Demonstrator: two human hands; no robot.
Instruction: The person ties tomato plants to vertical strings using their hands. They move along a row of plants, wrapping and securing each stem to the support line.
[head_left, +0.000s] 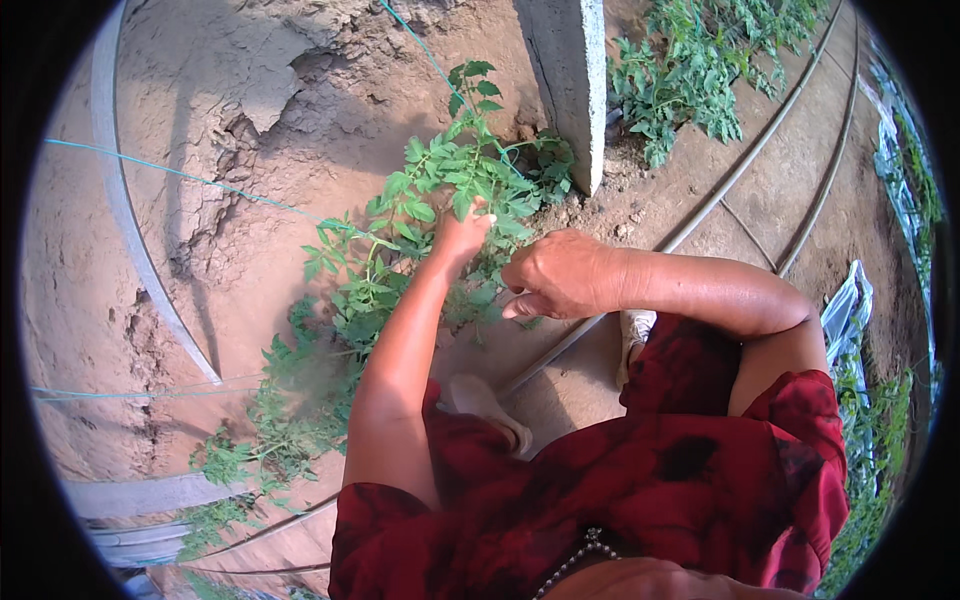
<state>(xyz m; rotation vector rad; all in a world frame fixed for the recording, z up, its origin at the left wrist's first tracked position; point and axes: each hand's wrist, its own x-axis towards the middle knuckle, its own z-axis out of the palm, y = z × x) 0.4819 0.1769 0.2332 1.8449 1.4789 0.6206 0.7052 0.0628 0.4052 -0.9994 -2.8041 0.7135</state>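
Note:
A leafy tomato plant grows from the bare soil in front of me, at the foot of a cracked earth wall. My left hand reaches into its upper leaves, thumb and a fingertip showing; foliage covers the rest, so its grip is unclear. A turquoise twine runs down to the stem and is looped around it near the post. Just right of the plant, my right hand hovers with the fingers curled and the thumb below them. Whether anything lies inside its fingers is hidden.
A concrete post rises behind the plant. Two thin hoses run along the path at right. More tomato plants grow beyond. Another twine crosses at left, before a curved grey strip. Plastic sheeting lies at far right.

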